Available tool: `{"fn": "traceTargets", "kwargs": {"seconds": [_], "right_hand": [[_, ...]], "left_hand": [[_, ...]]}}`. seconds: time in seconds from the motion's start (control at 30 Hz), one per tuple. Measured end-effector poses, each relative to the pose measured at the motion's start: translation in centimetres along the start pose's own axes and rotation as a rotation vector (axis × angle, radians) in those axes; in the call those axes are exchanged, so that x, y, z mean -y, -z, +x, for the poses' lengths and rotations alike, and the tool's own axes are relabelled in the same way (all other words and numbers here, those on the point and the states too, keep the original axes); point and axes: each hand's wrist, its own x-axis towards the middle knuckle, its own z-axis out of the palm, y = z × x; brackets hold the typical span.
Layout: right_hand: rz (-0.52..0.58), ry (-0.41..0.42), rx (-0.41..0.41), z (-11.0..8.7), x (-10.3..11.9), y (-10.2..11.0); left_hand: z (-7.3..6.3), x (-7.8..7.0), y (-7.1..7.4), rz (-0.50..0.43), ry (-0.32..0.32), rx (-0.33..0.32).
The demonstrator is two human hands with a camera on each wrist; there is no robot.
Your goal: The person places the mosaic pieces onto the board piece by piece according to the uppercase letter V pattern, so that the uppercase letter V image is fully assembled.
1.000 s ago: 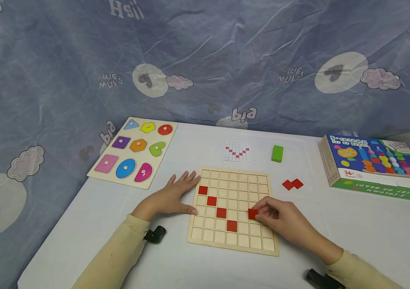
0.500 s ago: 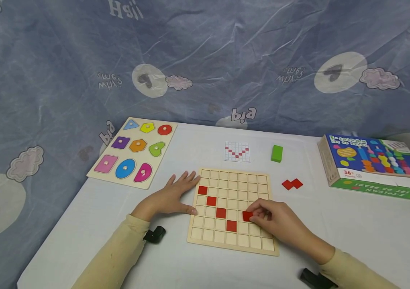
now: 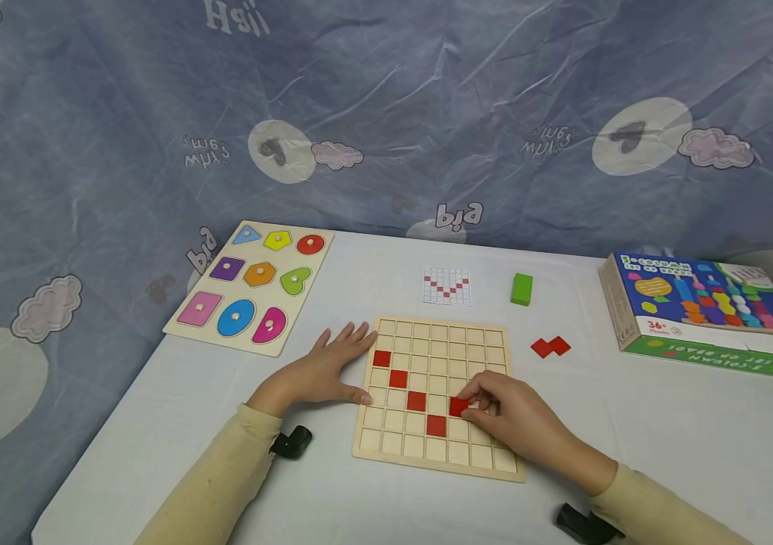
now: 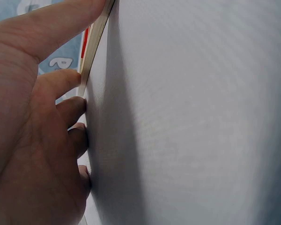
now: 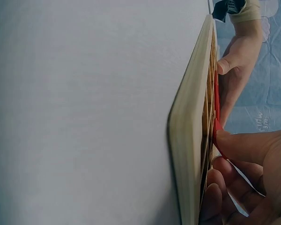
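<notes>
One partly hidden red tile is pinched by the right hand.

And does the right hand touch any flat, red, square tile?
Touching: in the head view, the right hand pinches one red tile, no gap visible between them.

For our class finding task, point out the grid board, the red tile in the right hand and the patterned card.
Grid board [image 3: 437, 386], head view: bare square near middle.
Red tile [image 3: 457, 407], head view: exposed upper face.
Patterned card [image 3: 447, 286], head view: printed middle.
</notes>
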Motion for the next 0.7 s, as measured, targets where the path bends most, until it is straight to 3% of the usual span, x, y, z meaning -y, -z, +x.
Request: {"fn": "traceTargets", "kwargs": {"seconds": [0.43,0.7], "right_hand": [[-0.054,0.017,-0.001,0.31,0.04,-0.17],[-0.094,0.011,0.042,0.39,0.15,-0.1]], "left_hand": [[-0.01,0.02,0.1,-0.002,0.001,0.006],[-0.02,0.07,0.07,-0.005,-0.004,0.005]]}}
